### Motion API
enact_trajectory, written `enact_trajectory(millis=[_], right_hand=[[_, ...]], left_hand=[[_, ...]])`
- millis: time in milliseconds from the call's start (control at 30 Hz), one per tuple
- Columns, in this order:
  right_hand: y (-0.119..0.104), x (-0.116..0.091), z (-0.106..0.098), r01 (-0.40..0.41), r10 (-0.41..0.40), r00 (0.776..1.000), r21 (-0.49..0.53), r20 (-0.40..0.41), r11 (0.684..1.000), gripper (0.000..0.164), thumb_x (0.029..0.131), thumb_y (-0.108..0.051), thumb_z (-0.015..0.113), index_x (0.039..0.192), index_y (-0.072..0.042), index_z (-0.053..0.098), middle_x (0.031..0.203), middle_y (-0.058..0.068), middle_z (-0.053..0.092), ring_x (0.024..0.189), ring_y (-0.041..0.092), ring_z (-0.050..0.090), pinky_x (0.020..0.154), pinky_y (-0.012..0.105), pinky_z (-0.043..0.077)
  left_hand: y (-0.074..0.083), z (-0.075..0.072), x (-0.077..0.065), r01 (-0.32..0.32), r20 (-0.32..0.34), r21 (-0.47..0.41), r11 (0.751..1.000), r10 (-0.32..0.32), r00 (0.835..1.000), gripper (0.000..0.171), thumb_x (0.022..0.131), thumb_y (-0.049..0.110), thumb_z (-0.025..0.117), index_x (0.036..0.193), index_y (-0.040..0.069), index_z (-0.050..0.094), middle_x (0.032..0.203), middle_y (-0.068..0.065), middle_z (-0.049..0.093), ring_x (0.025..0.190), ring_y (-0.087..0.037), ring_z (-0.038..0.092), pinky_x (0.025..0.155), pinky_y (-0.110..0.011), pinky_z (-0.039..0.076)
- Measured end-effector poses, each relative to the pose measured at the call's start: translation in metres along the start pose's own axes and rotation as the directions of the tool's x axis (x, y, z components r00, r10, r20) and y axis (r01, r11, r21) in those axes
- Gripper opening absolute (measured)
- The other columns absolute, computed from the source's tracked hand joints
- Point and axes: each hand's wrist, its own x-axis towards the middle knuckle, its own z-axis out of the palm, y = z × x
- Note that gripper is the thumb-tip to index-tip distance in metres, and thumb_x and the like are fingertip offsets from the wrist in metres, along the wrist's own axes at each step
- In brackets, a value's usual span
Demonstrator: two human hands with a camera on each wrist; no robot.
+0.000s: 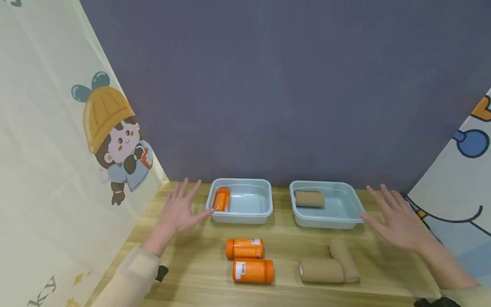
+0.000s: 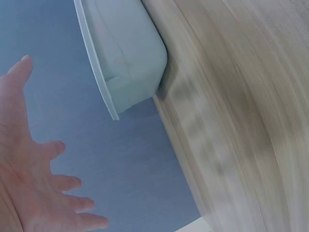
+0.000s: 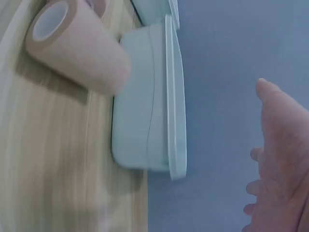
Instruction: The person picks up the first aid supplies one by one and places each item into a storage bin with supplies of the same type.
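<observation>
My left hand is spread with straight fingers beside the left plastic tub, its thumb near the rim. Inside that tub, an orange bottle lies at the left end. Fingers also spread, my right hand is at the right edge of the other pale tub. A brown roll lies in that second tub. Neither hand holds anything. In the left wrist view the left hand appears apart from the tub; the right wrist view shows the right hand apart from its tub.
Two orange bottles lie on the wooden table in front of the left tub. Two brown rolls lie touching or nearly so before the right tub. A dark blue-grey wall stands behind, with printed cloth at the left.
</observation>
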Motion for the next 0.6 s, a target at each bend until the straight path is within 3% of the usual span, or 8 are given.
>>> enact_trajectory(millis=[167, 333, 467, 600], right_hand=[[-0.029, 0.017, -0.001, 0.059, -0.059, 0.998, 0.072, -0.002, 0.996, 0.085, 0.107, -0.042, 0.06, 0.173, -0.016, 0.012, 0.17, 0.043, 0.008, 0.154, 0.07, 0.007, 0.119, 0.087, 0.003], [-0.068, 0.028, -0.006, 0.093, -0.092, 0.996, 0.099, -0.008, 0.991, 0.084, 0.106, -0.044, 0.063, 0.172, -0.02, 0.017, 0.173, 0.034, 0.018, 0.153, 0.065, 0.023, 0.112, 0.086, 0.025], [-0.108, 0.043, 0.0, 0.179, -0.177, 0.984, 0.105, -0.027, 0.978, 0.078, 0.106, -0.042, 0.064, 0.17, -0.018, 0.026, 0.172, 0.029, 0.03, 0.147, 0.06, 0.04, 0.107, 0.08, 0.04], [-0.148, 0.056, 0.019, 0.279, -0.278, 0.96, 0.118, -0.03, 0.953, 0.073, 0.104, -0.041, 0.068, 0.165, -0.015, 0.039, 0.168, 0.023, 0.041, 0.145, 0.051, 0.05, 0.111, 0.07, 0.047]], left_hand=[[0.002, -0.002, 0.003, 0.009, 0.007, -0.011, 1.0, -0.009, 1.0, 0.104, 0.091, 0.078, 0.061, 0.171, 0.023, 0.025, 0.178, -0.025, 0.011, 0.161, -0.057, 0.011, 0.128, -0.074, 0.018], [0.008, 0.008, 0.008, -0.018, 0.031, -0.053, 0.998, 0.02, 0.999, 0.102, 0.092, 0.078, 0.06, 0.17, 0.022, 0.027, 0.178, -0.023, 0.014, 0.161, -0.056, 0.016, 0.127, -0.072, 0.024], [0.011, 0.018, 0.012, -0.03, 0.03, -0.161, 0.986, 0.035, 0.999, 0.1, 0.093, 0.072, 0.064, 0.17, 0.02, 0.027, 0.177, -0.024, 0.017, 0.157, -0.058, 0.028, 0.117, -0.077, 0.036], [0.011, 0.028, 0.018, -0.029, -0.004, -0.331, 0.943, 0.029, 1.0, 0.093, 0.095, 0.057, 0.072, 0.167, 0.011, 0.034, 0.171, -0.026, 0.033, 0.149, -0.056, 0.044, 0.112, -0.073, 0.046]])
